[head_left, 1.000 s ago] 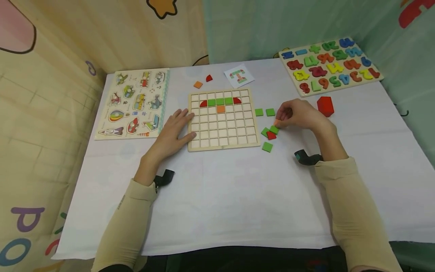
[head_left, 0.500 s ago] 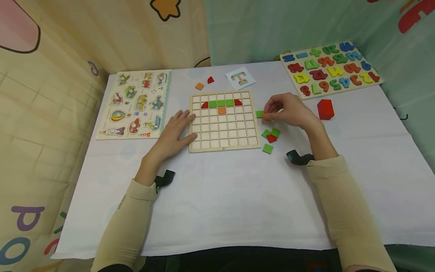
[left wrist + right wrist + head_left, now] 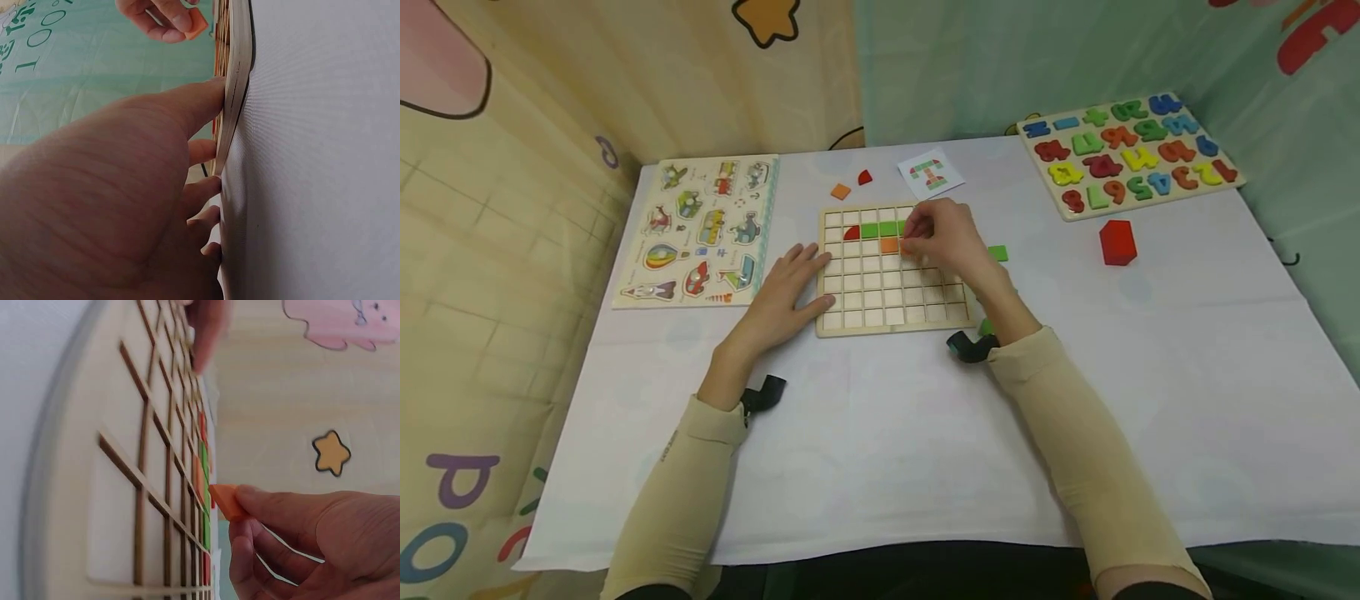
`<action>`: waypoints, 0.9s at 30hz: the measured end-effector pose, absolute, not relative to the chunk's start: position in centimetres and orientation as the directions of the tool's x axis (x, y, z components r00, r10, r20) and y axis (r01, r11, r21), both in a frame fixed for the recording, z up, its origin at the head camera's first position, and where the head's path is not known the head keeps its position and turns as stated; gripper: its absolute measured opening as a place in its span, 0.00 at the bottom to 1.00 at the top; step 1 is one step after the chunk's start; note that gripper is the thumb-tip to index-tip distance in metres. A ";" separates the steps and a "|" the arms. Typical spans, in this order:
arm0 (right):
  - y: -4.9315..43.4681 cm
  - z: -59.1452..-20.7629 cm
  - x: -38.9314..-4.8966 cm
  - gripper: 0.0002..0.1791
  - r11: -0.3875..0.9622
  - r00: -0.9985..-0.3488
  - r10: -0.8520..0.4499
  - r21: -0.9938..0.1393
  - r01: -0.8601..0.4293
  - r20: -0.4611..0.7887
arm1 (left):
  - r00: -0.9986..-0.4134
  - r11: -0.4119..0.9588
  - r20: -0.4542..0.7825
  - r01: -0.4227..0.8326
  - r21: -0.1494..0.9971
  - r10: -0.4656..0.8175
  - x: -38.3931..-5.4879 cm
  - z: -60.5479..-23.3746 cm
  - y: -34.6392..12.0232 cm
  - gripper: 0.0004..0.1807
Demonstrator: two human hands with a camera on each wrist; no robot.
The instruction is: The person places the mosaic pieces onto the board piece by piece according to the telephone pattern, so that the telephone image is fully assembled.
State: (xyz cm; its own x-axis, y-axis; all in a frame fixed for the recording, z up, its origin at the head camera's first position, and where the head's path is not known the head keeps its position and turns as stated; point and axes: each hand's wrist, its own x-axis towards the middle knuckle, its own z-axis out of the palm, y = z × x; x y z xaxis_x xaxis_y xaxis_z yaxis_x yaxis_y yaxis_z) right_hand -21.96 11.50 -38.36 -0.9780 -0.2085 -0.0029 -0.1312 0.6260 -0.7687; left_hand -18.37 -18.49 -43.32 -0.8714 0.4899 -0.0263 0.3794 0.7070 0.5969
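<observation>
An orange square tile [image 3: 228, 501] is pinched between the thumb and fingers of my right hand [image 3: 951, 242], over the wooden grid board [image 3: 891, 330]. My left hand [image 3: 782, 292] lies spread at the board's left side, its thumb and fingertips at the edge. In the board's upper part, a red rounded piece [image 3: 852, 233] sits left of a row of green tiles [image 3: 880, 229]. Below that row is another orange tile [image 3: 889, 245], close to my right fingertips. The right end of the row is hidden behind my right hand in the head view.
Behind the board lie a pattern card [image 3: 931, 173], a loose orange tile [image 3: 840, 192] and a red piece [image 3: 865, 177]. A green tile [image 3: 997, 253] and a red block [image 3: 1117, 242] are to the right. A vehicle puzzle [image 3: 700, 233] and a number puzzle [image 3: 1131, 154] flank the board.
My right hand has carried the orange tile leftward from the loose pieces, past the green tiles, to above the board. My left hand has stayed at the board's edge.
</observation>
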 end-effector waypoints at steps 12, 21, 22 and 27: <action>9.3 -40.8 -21.4 0.04 0.580 -0.965 -0.245 -0.783 -0.223 0.094 | -0.868 0.720 -0.047 0.379 0.582 0.495 -18.5 -43.3 -18.3 0.40; 9.2 -40.7 -21.7 0.01 0.630 -0.953 -0.296 -0.736 -0.246 0.064 | -0.876 0.723 -0.049 0.363 0.587 0.480 -18.3 -43.1 -18.5 0.40; 9.3 -40.6 -21.7 0.01 0.632 -0.952 -0.300 -0.734 -0.248 0.063 | -0.876 0.724 -0.049 0.363 0.587 0.479 -18.3 -43.1 -18.5 0.40; 10.6 -39.9 -22.1 0.03 0.636 -0.955 -0.289 -0.732 -0.246 0.069 | -0.880 0.725 -0.046 0.359 0.587 0.474 -18.3 -43.2 -18.5 0.39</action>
State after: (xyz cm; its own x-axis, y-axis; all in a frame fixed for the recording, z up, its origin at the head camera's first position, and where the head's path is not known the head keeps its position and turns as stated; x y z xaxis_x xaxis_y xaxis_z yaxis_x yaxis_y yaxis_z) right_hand -22.06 10.58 -39.92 -0.9548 -0.2890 0.0695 -0.2456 0.6356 -0.7319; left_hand -18.30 -18.48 -43.21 -0.8796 0.4735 -0.0462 0.3595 0.7250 0.5875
